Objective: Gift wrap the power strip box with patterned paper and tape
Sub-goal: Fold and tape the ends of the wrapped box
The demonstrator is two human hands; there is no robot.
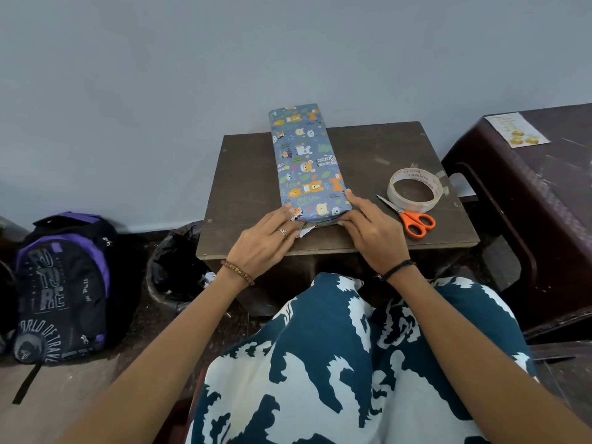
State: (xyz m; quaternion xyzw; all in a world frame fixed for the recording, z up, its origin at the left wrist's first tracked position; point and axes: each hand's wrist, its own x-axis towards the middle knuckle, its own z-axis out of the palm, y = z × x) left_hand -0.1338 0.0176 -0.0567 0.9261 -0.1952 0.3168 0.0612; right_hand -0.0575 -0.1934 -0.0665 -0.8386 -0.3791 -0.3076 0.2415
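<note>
Pressing down on the near end of the wrapped power strip box [306, 161], both hands work the last loose fold. The box lies lengthwise on the small dark counter [250, 187], its far end overhanging the far edge, already covered in the patterned paper [288, 145]. The left hand [266, 240] lies with straight fingers on the near left corner; the right hand [368, 227] lies likewise on the near right corner, flattening the flap [320, 223] against the counter; neither grasps anything.

The likely trouble, as I judge it: lifting a hand to reach the tape roll [414, 190] at right could let the flap spring open, and a crooked crease would leave white backing showing.

Red print rings the tape roll's core, too small to read surely. The backpack [61, 290] at left shows "WORLD OF TRAVEL", partly cut off. Orange-handled scissors [413, 219] lie just near the roll.
</note>
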